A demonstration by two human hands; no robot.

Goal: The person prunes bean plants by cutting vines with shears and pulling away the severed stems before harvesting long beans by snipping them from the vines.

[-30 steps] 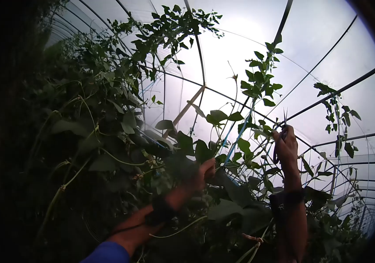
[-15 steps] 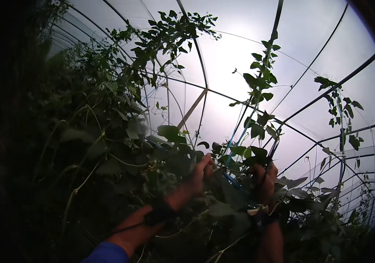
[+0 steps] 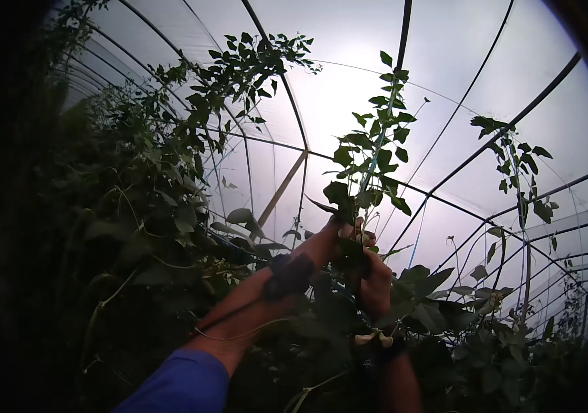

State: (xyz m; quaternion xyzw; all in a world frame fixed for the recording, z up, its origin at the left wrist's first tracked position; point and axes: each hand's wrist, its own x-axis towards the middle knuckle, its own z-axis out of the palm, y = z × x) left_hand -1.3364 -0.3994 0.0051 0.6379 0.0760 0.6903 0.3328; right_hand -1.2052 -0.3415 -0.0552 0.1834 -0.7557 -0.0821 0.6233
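Note:
A leafy climbing vine (image 3: 380, 141) rises upward along a light-blue string (image 3: 378, 155) in the middle of the head view. My left hand (image 3: 347, 233) is closed around the vine's stems, its fingers partly covered by leaves. Just below and to the right, my right hand (image 3: 376, 277) is also closed on the lower stems. The two hands are close together. Whether the string is inside either grip is hidden by the foliage. Pale flowers or pods (image 3: 374, 339) hang near my right wrist.
Dense foliage (image 3: 129, 227) fills the left side. Dark hoop bars (image 3: 404, 34) carry the translucent cover overhead, with a wooden brace (image 3: 283, 187) behind the hands. Another vine (image 3: 519, 165) hangs at the right, and broad leaves (image 3: 424, 303) crowd beside my right hand.
My left hand has moved up and right onto the vine, and my right hand has shifted left, so they are closer together. The vine stands more gathered and upright, and the view has shifted slightly.

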